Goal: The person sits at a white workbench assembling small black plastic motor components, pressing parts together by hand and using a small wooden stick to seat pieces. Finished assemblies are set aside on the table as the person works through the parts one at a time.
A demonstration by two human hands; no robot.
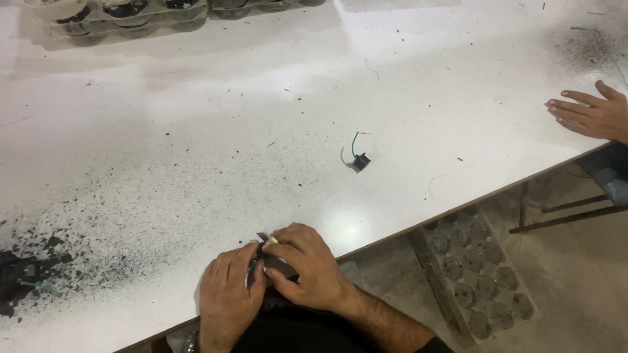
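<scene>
- The right hand [307,268] sits at the near table edge, about six o'clock in the view, its fingers curled and pinched on a small dark part with a pale tip [267,240]; the part is mostly hidden, so its exact shape cannot be told.
- The left hand [227,297] lies just beside it at seven o'clock, fingers bent and pressed against the same small dark part, the two hands touching over it.
- As a judgement, the work on this piece is under way and not finished: it is held in both hands and not set down.
- At one o'clock from the hands, well apart, a small black component with a green and a white wire [358,159] lies alone on the glossy white table [196,131].
- Black crumbs and dust [39,268] spread at nine o'clock.
- Clear plastic trays of dark round parts [124,16] stand at eleven o'clock, at the far edge.
- Another person's hand [589,114] rests flat at two o'clock.
- A grey moulded tray with round pockets [481,274] lies on the floor at four o'clock.
</scene>
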